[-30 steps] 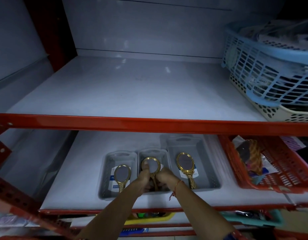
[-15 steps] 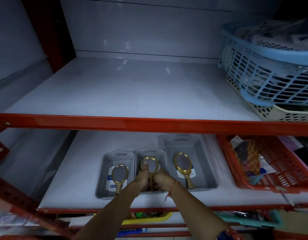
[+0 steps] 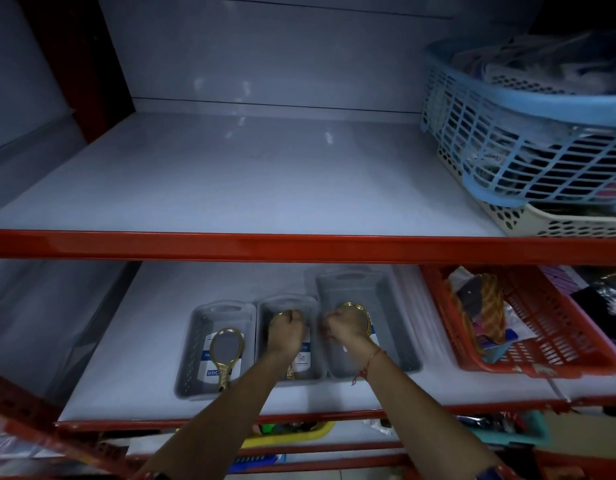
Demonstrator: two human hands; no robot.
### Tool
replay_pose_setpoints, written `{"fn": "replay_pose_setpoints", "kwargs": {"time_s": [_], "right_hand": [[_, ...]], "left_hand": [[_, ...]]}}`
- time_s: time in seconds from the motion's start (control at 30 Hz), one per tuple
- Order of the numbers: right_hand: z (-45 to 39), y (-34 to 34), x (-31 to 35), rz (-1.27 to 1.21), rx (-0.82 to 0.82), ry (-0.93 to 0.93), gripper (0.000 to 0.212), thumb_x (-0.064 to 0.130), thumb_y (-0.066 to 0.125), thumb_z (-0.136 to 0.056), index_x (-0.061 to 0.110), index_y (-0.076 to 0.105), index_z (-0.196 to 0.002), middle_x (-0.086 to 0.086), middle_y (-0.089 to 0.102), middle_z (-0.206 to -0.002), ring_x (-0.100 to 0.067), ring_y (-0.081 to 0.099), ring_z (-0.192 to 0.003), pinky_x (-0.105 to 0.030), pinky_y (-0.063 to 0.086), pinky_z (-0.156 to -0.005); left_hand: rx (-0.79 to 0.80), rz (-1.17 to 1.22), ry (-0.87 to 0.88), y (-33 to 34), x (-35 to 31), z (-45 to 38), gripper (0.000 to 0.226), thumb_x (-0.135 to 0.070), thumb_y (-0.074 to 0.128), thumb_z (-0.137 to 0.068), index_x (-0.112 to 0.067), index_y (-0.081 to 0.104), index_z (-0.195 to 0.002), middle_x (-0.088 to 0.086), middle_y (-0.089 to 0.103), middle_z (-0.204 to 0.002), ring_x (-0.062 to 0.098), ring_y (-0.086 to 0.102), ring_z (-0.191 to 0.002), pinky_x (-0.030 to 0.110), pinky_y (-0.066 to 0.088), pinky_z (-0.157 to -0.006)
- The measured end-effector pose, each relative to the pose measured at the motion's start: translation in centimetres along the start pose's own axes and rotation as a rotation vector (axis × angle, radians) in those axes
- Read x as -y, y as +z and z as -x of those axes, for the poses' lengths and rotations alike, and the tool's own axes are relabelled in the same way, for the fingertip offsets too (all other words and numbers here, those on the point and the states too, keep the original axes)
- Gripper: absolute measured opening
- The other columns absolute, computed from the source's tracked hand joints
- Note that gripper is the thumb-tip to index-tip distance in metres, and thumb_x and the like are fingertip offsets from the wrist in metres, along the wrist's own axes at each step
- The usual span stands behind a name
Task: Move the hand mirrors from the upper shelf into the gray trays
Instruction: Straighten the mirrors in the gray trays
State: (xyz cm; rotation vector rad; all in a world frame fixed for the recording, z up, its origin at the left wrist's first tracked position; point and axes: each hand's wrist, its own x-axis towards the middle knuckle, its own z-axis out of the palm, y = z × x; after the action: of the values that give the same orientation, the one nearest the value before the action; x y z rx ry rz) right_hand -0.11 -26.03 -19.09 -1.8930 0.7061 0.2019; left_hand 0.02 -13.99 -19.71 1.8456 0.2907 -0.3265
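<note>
A red-framed metal shelving unit fills the view; its upper shelf [image 3: 230,174] is a bare white board with no hand mirrors left on it, so the task looks nearly finished. At that shelf's right end a light blue lattice basket [image 3: 528,133] sits stacked on a cream perforated basket [image 3: 556,221]. On the shelf below it, a red basket [image 3: 528,341] of mixed goods stands to the right of three gray trays set side by side. The large right tray [image 3: 396,327] holds a gold-framed mirror [image 3: 363,317], mostly hidden by the right hand [image 3: 343,329], which is curled into a fist over it. The middle tray [image 3: 315,317] holds another mirror, only its handle tip showing below the left hand [image 3: 286,332], also fisted; whether either hand actually grips its mirror cannot be told. The left tray [image 3: 195,348] holds a gold oval mirror [image 3: 226,355] lying flat, handle toward the viewer, over a white and blue sticker whose print is too blurred to read.
</note>
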Motion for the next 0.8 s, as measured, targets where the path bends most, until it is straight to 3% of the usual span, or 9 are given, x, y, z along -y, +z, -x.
{"fn": "replay_pose_setpoints", "kwargs": {"time_s": [0.1, 0.17, 0.27, 0.33, 0.4, 0.6, 0.73, 0.8], "right_hand": [[-0.8, -3.4, -0.9, -0.092, -0.127, 0.034, 0.018, 0.004, 0.055, -0.078, -0.004, 0.069, -0.071, -0.017, 0.069, -0.075, -0.027, 0.064, -0.061, -0.032, 0.055, -0.056], [-1.5, -5.3, -2.4, -0.029, -0.199, 0.089, 0.02, 0.009, 0.057, -0.077, -0.003, 0.073, -0.08, -0.019, 0.074, -0.086, -0.031, 0.071, -0.079, -0.037, 0.059, -0.07], [-1.7, -6.9, -4.6, 0.118, -0.122, 0.185, 0.019, 0.015, 0.055, -0.085, 0.002, 0.061, -0.073, -0.016, 0.069, -0.087, -0.028, 0.066, -0.088, -0.033, 0.052, -0.067], [-1.7, -7.1, -5.6, 0.146, -0.036, 0.211, 0.009, 0.014, 0.054, -0.087, 0.008, 0.055, -0.08, -0.016, 0.067, -0.097, -0.029, 0.064, -0.097, -0.034, 0.054, -0.077], [-2.3, -7.0, -6.7, 0.146, 0.018, 0.216, 0.004, 0.014, 0.057, -0.084, 0.013, 0.054, -0.084, -0.017, 0.066, -0.104, -0.026, 0.063, -0.093, -0.037, 0.056, -0.088], [-4.1, -6.4, -8.1, 0.167, 0.1, 0.213, 0.008, 0.011, 0.059, -0.071, 0.008, 0.06, -0.063, -0.016, 0.067, -0.077, -0.035, 0.071, -0.089, -0.045, 0.058, -0.082], [-4.1, -6.6, -8.1, 0.23, 0.108, 0.202, 0.026, 0.015, 0.062, -0.071, -0.005, 0.068, -0.086, -0.019, 0.072, -0.087, -0.032, 0.071, -0.088, -0.04, 0.059, -0.075], [-3.6, -6.4, -7.4, 0.266, 0.09, 0.193, 0.015, 0.015, 0.061, -0.075, 0.001, 0.064, -0.079, -0.015, 0.07, -0.084, -0.03, 0.071, -0.089, -0.032, 0.055, -0.064]], "left_hand": [[0.178, 0.194, -0.087, 2.6, -1.7, 0.1, 0.029, -0.012, 0.033, -0.101, -0.005, 0.059, -0.092, 0.009, 0.065, -0.083, 0.019, 0.067, -0.07, 0.024, 0.057, -0.063], [0.282, 0.222, -0.192, 4.6, -2.4, 0.5, 0.029, -0.014, 0.031, -0.101, -0.01, 0.055, -0.085, 0.005, 0.06, -0.076, 0.014, 0.06, -0.059, 0.022, 0.047, -0.054], [0.409, 0.17, -0.338, 6.9, -1.9, 1.1, 0.036, -0.033, 0.029, -0.102, -0.008, 0.054, -0.103, 0.007, 0.06, -0.084, 0.024, 0.059, -0.079, 0.032, 0.047, -0.072], [0.462, 0.127, -0.392, 7.9, -0.9, 1.0, 0.056, -0.05, 0.021, -0.1, -0.009, 0.047, -0.128, 0.013, 0.061, -0.11, 0.032, 0.057, -0.104, 0.039, 0.045, -0.091], [0.456, 0.137, -0.439, 8.7, -0.3, 0.9, 0.068, -0.057, 0.016, -0.098, -0.008, 0.044, -0.134, 0.016, 0.053, -0.135, 0.034, 0.054, -0.114, 0.041, 0.042, -0.098], [0.424, 0.153, -0.459, 10.2, -0.2, 0.6, 0.069, -0.059, 0.017, -0.097, -0.013, 0.033, -0.146, 0.014, 0.044, -0.146, 0.035, 0.051, -0.122, 0.037, 0.041, -0.094], [0.423, 0.115, -0.453, 9.9, -0.4, 0.5, 0.07, -0.06, 0.016, -0.096, -0.014, 0.032, -0.146, 0.013, 0.042, -0.148, 0.035, 0.052, -0.122, 0.036, 0.04, -0.092], [0.432, 0.114, -0.437, 9.8, -0.3, 0.7, 0.065, -0.058, 0.018, -0.097, -0.013, 0.042, -0.138, 0.013, 0.052, -0.138, 0.034, 0.055, -0.116, 0.035, 0.041, -0.09]]}}
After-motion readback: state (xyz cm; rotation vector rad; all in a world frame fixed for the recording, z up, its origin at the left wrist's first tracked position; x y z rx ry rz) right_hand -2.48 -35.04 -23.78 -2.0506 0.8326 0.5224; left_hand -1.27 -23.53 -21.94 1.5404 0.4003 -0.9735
